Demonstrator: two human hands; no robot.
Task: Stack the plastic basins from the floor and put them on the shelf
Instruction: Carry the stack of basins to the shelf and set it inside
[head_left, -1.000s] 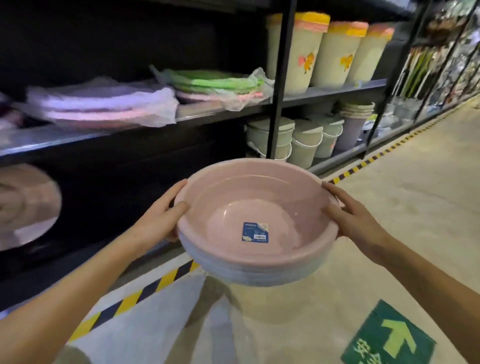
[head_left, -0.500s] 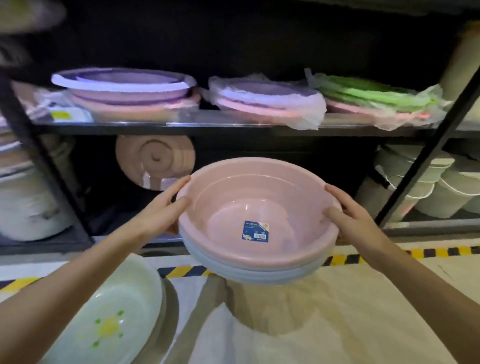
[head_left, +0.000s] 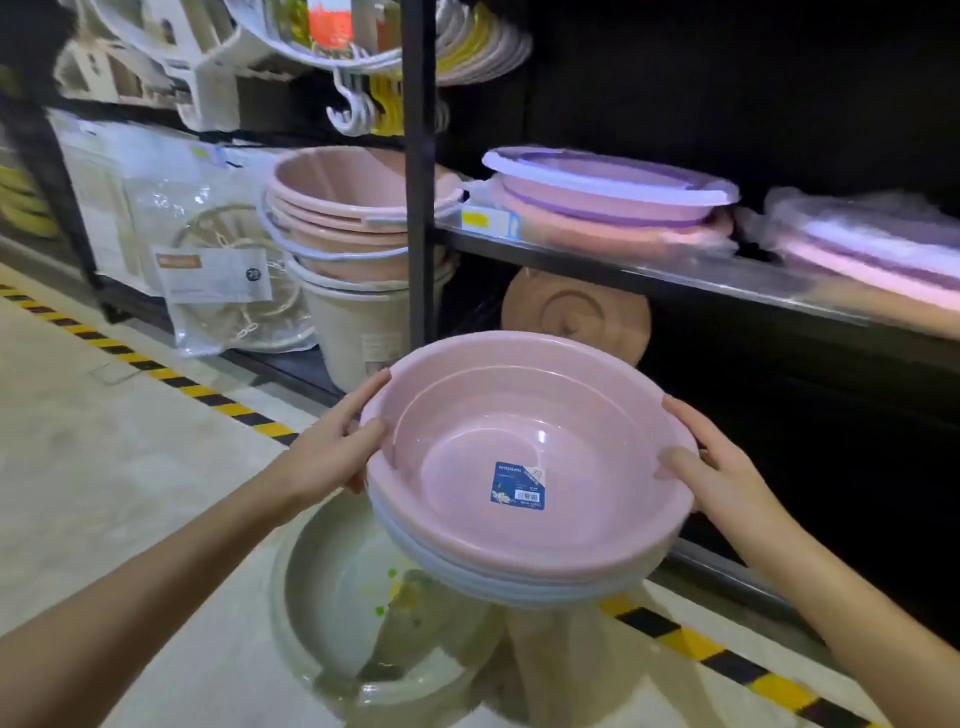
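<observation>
Nearest, at 6 o'clock on the floor: pale green basin (head_left: 358, 597), yellow-green print inside, partly under the held stack. Above it, mid-frame, stack of basins (head_left: 519, 467) held in the air w/ both hands: pink one on top, blue label (head_left: 518, 485) on its bottom, pale blue-grey rims nested beneath. Left hand (head_left: 327, 452) grips the rim at 9 o'clock, thumb over the lip; right hand (head_left: 727, 478) grips at 3 o'clock, same way. Yellow-black floor tape (head_left: 696, 644) runs along the shelf base from 10 to 5 o'clock. Behind the stack, dark lower shelf bay w/ a pink basin on edge (head_left: 582, 306). At 11 o'clock, nested pink & beige buckets (head_left: 348, 249). At 1–2 o'clock, upper shelf (head_left: 675, 270) carries flat pink-purple basins (head_left: 608, 197), some in plastic wrap.
</observation>
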